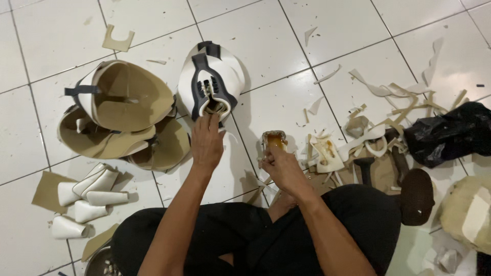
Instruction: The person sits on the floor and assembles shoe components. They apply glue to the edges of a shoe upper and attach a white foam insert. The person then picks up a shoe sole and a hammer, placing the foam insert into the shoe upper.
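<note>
My left hand (206, 139) reaches forward and touches the near edge of a white shoe upper with dark trim (210, 82) lying on the tiled floor. Its fingers are apart and pressed on the upper's opening. My right hand (283, 168) is closed around a small object next to an open glue container (274, 139) with amber glue inside; what it holds is hidden by the fingers. I sit cross-legged in black trousers.
A stack of tan-lined shoe uppers (123, 115) lies at left. White curled pieces (87, 197) rest on cardboard at lower left. Scraps and strips (394, 102), a black plastic bag (450, 130) and a hammer (415, 191) lie at right.
</note>
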